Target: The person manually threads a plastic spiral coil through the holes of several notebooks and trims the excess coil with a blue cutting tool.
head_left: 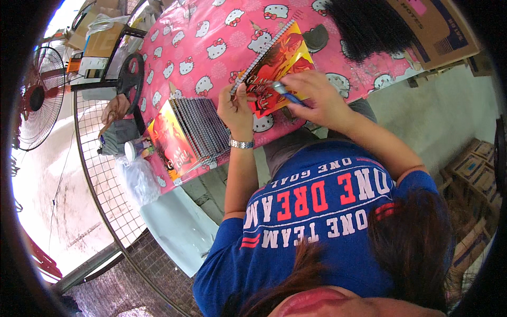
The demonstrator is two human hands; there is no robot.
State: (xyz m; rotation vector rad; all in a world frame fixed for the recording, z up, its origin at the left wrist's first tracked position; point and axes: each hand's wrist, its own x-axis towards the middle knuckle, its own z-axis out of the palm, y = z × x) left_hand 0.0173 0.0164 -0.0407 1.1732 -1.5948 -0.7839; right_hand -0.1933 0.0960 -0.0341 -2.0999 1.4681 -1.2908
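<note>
A fan (37,98) stands far left. A stack (198,132) of spiral notebooks lies on the pink table (179,37). Just right of it, the left hand (236,108) presses curled fingers onto a red-and-yellow notebook (277,61). The right hand (311,98) pinches a blue pen (288,93) over its cover.

A small packing workshop or storeroom: a work table (211,31) under a pink cartoon-cat cloth, a stack of notebooks (198,132) at nine o'clock, cardboard boxes (438,26) at two, a standing fan (39,98) far left.
</note>
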